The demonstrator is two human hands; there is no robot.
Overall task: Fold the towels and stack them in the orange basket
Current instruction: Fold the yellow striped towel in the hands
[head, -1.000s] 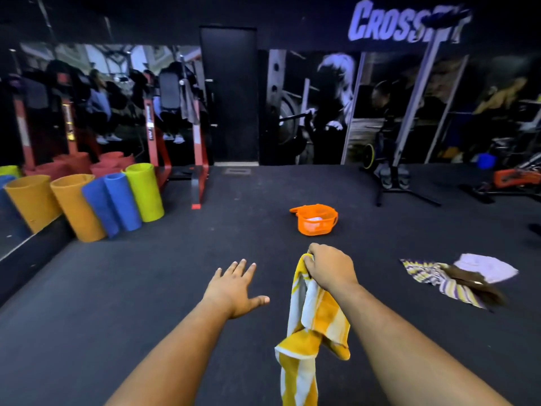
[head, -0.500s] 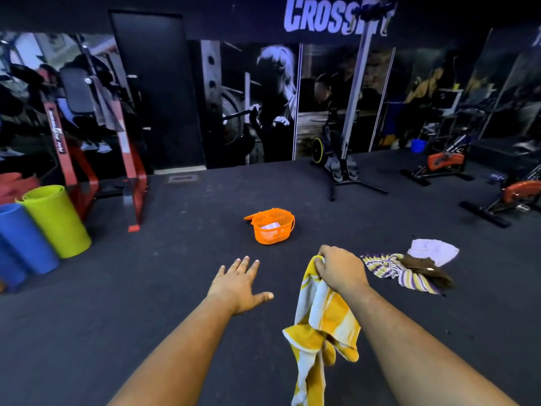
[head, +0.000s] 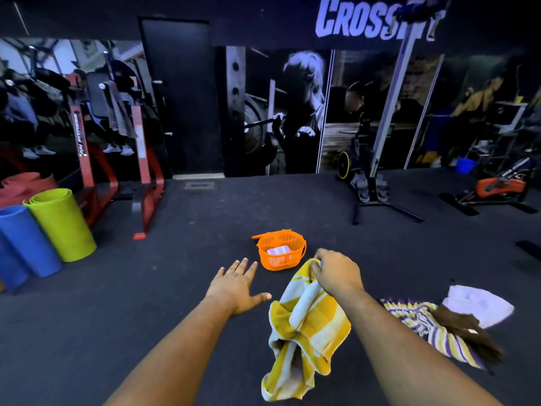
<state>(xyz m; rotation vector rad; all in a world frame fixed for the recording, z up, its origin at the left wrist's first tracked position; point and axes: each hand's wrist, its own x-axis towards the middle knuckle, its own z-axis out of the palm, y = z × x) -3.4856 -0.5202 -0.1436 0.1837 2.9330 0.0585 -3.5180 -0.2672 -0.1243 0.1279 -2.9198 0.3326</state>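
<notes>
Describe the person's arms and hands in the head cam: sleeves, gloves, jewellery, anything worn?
Both forearms are bare from the bottom of the frame to the wrists; no sleeve shows. The left hand and the right hand are ungloved. No watch, band or ring is visible on either. No markings or cables show on them. The upper arms are out of view.

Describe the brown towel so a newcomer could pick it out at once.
Start at the orange basket on the dark floor, then look right and nearer, to a small heap of cloths. The brown towel lies crumpled on top, over the purple-and-yellow striped towel and beside the white towel; it is the only dark, plain one.
</notes>
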